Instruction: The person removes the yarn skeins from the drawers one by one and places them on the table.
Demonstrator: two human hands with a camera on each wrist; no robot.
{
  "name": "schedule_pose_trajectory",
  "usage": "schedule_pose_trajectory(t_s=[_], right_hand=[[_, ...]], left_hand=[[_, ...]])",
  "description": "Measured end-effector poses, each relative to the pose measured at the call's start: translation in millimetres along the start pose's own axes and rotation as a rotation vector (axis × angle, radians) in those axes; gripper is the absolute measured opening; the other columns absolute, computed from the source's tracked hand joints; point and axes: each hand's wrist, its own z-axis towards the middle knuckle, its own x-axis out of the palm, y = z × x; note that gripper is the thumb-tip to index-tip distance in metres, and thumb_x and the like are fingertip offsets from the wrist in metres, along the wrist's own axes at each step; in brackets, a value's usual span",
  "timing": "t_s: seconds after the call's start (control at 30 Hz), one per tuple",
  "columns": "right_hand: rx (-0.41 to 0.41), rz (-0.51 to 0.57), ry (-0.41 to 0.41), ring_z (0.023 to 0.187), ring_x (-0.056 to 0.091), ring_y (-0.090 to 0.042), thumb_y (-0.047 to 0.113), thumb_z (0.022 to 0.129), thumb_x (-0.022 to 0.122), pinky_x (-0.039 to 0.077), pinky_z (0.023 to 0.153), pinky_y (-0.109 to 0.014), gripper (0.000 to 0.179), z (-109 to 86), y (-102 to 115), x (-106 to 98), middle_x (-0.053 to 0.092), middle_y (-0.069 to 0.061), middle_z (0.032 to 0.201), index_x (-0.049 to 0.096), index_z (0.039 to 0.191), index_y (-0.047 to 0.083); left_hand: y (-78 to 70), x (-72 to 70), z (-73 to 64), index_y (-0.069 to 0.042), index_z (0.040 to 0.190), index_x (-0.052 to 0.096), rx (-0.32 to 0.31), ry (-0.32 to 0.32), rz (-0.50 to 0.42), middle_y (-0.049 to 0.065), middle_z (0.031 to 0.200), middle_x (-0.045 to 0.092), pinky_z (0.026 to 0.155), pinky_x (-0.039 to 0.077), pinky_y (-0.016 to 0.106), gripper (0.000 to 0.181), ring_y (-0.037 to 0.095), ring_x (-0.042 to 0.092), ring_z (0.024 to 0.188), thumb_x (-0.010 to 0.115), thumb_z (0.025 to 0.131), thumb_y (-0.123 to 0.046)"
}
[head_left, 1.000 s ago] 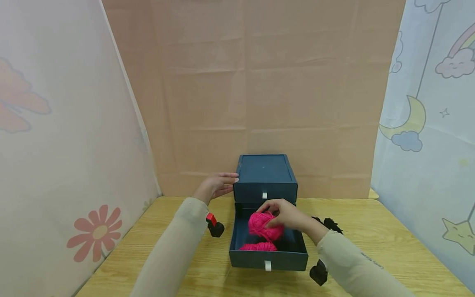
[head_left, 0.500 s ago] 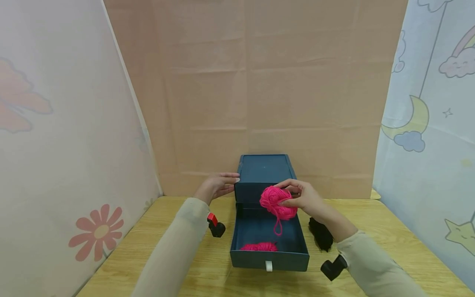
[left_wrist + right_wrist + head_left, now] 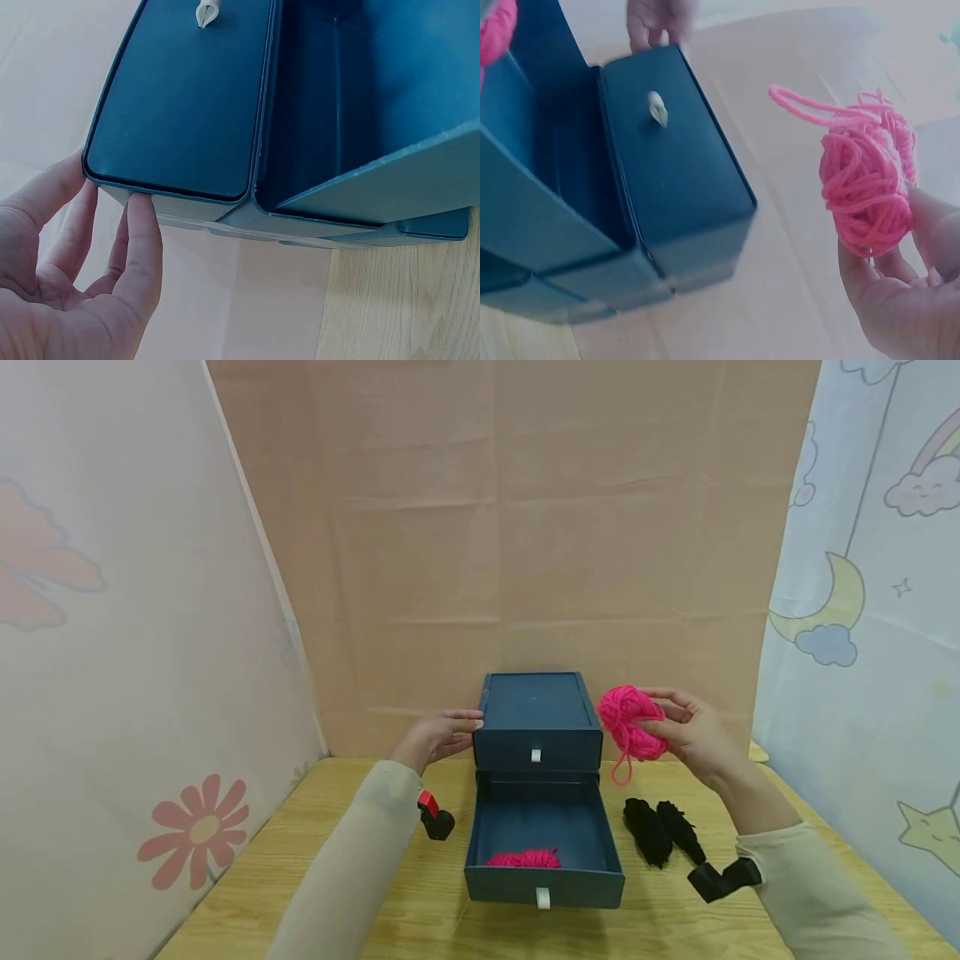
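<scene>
My right hand [image 3: 697, 735] holds a bright pink yarn ball [image 3: 628, 722] in the air, right of the blue drawer box [image 3: 536, 702]. Thumb and fingers pinch the ball in the right wrist view, and a loose loop of yarn sticks out from it. The lower drawer [image 3: 502, 885] is pulled out, with a second pink yarn bundle [image 3: 525, 858] near its front wall. The upper drawer [image 3: 543, 742] sits closed. My left hand [image 3: 435, 739] touches the box's upper left side; its fingertips lie along that side in the left wrist view.
Two black yarn bundles [image 3: 648, 833] lie on the wooden table [image 3: 405, 893] right of the drawer. White pull tabs [image 3: 543, 897] hang on the drawer fronts. A brown paper backdrop [image 3: 637, 527] stands behind, with printed curtains [image 3: 840, 710] at either side.
My right hand has lifted the pink yarn ball out of the lower drawer and carried it up and to the right. The left hand has stayed at the box's side.
</scene>
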Motion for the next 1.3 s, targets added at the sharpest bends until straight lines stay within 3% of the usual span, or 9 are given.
schedule_pose_trajectory(t_s=[0.23,0.37,0.63,0.77,0.9,1.03,1.13,1.17,1.3], right_hand=[[0.048,0.062,-0.114,0.081,0.066,-0.011,-0.007,0.087,0.056,0.056,0.065,-0.025,0.035,-5.7,-4.4,-44.2,0.067,0.003,0.094,0.066,0.106,0.021],[0.090,0.035,-0.185,0.078,0.066,-0.009,-0.003,0.086,0.060,0.056,0.063,-0.024,0.030,-14.1,-14.9,-71.7,0.067,0.006,0.089,0.065,0.101,0.023],[0.269,-0.230,-0.295,0.073,0.064,-0.005,0.008,0.090,0.059,0.055,0.063,-0.023,0.024,-33.9,-56.3,-113.4,0.062,0.017,0.082,0.054,0.101,0.029],[0.338,-0.333,-0.340,0.070,0.063,-0.005,0.008,0.089,0.060,0.055,0.063,-0.025,0.025,-47.3,-75.5,-126.1,0.059,0.016,0.080,0.054,0.099,0.030],[0.382,-0.372,-0.370,0.069,0.062,-0.006,0.007,0.086,0.065,0.055,0.062,-0.026,0.026,-57.9,-88.5,-135.7,0.057,0.010,0.082,0.058,0.109,0.017],[0.440,-0.394,-0.401,0.067,0.062,-0.006,0.006,0.085,0.066,0.055,0.062,-0.027,0.041,-66.9,-97.1,-143.7,0.057,0.007,0.083,0.050,0.121,-0.002],[0.482,-0.390,-0.425,0.066,0.061,-0.006,0.004,0.083,0.067,0.054,0.060,-0.026,0.033,-73.5,-103.4,-150.2,0.059,0.003,0.084,0.057,0.115,0.002],[0.496,-0.401,-0.435,0.065,0.060,-0.007,0.004,0.083,0.067,0.053,0.059,-0.026,0.028,-75.9,-105.6,-152.0,0.060,-0.001,0.087,0.061,0.109,0.008],[0.560,-0.475,-0.474,0.061,0.053,-0.007,0.006,0.081,0.069,0.049,0.056,-0.023,0.034,-83.7,-116.1,-158.4,0.048,-0.030,0.109,0.062,0.113,0.000]], left_hand=[[-0.1,-1.0,-2.1,-0.015,0.112,0.068,0.014,0.004,-0.014,0.005,0.121,0.059,0.092,0.048,0.034,0.028,0.021,0.059,0.105,0.068,0.085,-0.021],[0.9,-1.2,-5.1,-0.017,0.110,0.069,0.021,-0.001,-0.001,0.003,0.120,0.058,0.092,0.047,0.035,0.026,0.020,0.060,0.102,0.068,0.084,-0.023],[0.2,-2.7,-0.8,-0.016,0.114,0.067,0.007,0.003,0.002,0.005,0.122,0.058,0.089,0.049,0.031,0.031,0.022,0.058,0.105,0.069,0.084,-0.023],[6.3,-7.5,-19.4,-0.008,0.122,0.061,0.128,0.050,-0.015,0.011,0.128,0.053,0.092,0.047,0.035,0.032,0.026,0.058,0.108,0.057,0.093,-0.022],[8.0,-8.4,-24.3,-0.009,0.122,0.061,0.150,0.055,-0.029,0.009,0.128,0.053,0.092,0.047,0.035,0.031,0.024,0.058,0.108,0.054,0.094,-0.020],[5.3,-5.1,-13.2,-0.017,0.112,0.068,0.078,0.022,-0.040,0.002,0.121,0.058,0.088,0.050,0.032,0.026,0.017,0.061,0.102,0.065,0.086,-0.022],[4.1,-4.3,-14.6,-0.015,0.112,0.068,0.076,0.019,-0.045,0.003,0.121,0.059,0.088,0.050,0.032,0.025,0.019,0.061,0.102,0.063,0.088,-0.019],[2.9,-3.8,-17.1,-0.014,0.113,0.067,0.080,0.021,-0.046,0.004,0.122,0.058,0.089,0.049,0.033,0.025,0.020,0.061,0.103,0.062,0.089,-0.017],[-3.8,-1.6,-29.3,-0.009,0.119,0.063,0.102,0.040,-0.047,0.007,0.125,0.057,0.093,0.047,0.036,0.027,0.023,0.059,0.107,0.054,0.093,-0.012]])
